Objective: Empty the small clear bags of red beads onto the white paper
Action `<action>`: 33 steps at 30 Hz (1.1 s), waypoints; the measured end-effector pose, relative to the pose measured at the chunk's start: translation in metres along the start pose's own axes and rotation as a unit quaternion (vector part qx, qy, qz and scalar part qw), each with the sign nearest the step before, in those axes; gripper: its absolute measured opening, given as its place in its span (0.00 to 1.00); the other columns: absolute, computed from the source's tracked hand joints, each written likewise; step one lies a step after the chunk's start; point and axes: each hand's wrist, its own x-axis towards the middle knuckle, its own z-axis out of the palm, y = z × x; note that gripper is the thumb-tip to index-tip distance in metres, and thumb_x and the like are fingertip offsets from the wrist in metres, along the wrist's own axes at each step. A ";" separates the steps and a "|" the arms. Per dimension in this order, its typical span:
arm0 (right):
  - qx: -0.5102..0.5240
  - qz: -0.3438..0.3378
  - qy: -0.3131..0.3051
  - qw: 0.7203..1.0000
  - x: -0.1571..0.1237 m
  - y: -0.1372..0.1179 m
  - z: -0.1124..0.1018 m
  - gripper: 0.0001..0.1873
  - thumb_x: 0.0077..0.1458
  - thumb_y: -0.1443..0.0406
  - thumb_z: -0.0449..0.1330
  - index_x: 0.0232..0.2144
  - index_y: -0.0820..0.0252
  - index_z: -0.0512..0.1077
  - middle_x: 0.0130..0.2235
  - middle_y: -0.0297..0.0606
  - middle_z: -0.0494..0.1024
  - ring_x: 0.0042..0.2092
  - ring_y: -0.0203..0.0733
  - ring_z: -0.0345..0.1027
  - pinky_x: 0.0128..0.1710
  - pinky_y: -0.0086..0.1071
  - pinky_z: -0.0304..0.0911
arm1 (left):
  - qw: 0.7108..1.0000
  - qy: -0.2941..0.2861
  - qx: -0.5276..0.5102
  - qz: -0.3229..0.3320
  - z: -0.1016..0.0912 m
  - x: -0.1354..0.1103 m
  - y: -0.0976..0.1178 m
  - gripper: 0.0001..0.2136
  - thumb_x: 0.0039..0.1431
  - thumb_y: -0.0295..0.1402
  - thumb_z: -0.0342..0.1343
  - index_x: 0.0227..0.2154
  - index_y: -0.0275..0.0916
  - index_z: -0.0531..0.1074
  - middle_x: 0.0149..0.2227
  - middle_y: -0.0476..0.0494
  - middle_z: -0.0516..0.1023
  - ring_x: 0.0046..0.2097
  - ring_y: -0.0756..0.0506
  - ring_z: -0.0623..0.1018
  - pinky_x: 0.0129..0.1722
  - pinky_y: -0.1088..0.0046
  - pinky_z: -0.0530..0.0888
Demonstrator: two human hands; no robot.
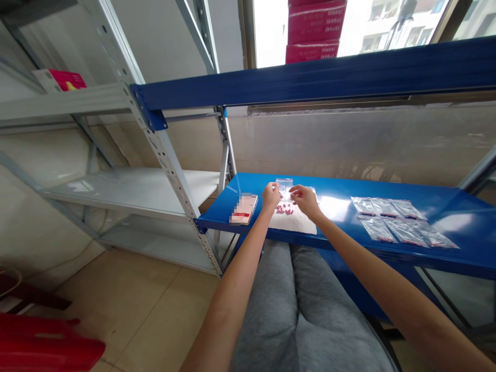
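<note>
A small clear zip bag [284,183] is between my two hands, over a white sheet [296,221] on the blue shelf. My left hand [271,197] is closed, its fingertips pinching the bag's left side. My right hand [305,199] has its fingers bent together at the bag's right edge. What those fingertips hold is too small to make out. Just below the hands, several small dark-red pieces [284,209] lie in a loose group on the sheet. Part of another clear bag shows behind my right hand.
To the left lies a phone [244,209], partly blurred out. Several clear bags with reddish contents [405,222] lie in two rows at right on the blue shelf [337,186]. A blue beam [310,82] crosses above, and a metal post [170,160] stands left.
</note>
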 end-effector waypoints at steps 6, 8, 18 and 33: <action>-0.162 0.006 -0.023 0.986 0.038 0.000 0.027 0.15 0.56 0.76 0.55 0.40 0.66 0.79 0.41 0.48 0.83 0.39 0.43 0.76 0.38 0.31 0.67 | 0.996 0.023 0.088 -0.007 -0.005 0.037 -0.016 0.17 0.60 0.22 0.60 0.52 0.35 0.74 0.48 0.35 0.81 0.45 0.44 0.81 0.43 0.73 0.75; -0.185 -0.003 -0.031 0.982 0.043 0.001 0.032 0.14 0.56 0.78 0.55 0.37 0.66 0.80 0.42 0.51 0.83 0.43 0.46 0.76 0.41 0.32 0.66 | 0.993 0.028 0.114 -0.002 -0.006 0.040 -0.022 0.18 0.58 0.20 0.59 0.51 0.34 0.75 0.50 0.32 0.81 0.49 0.42 0.80 0.47 0.71 0.74; -0.254 -0.041 -0.047 0.965 0.041 -0.005 0.035 0.15 0.60 0.75 0.55 0.41 0.64 0.81 0.46 0.52 0.81 0.47 0.47 0.73 0.43 0.32 0.61 | 0.986 0.029 0.153 0.060 -0.008 0.029 -0.025 0.16 0.60 0.17 0.54 0.47 0.36 0.78 0.51 0.33 0.81 0.54 0.41 0.79 0.52 0.68 0.74; -0.361 0.121 0.244 0.892 -0.127 0.044 -0.120 0.23 0.59 0.64 0.50 0.48 0.69 0.79 0.43 0.57 0.82 0.47 0.59 0.75 0.49 0.45 0.64 | 0.991 -0.039 -0.062 0.110 0.045 -0.113 0.038 0.10 0.63 0.27 0.53 0.42 0.39 0.78 0.37 0.44 0.81 0.35 0.47 0.81 0.38 0.72 0.76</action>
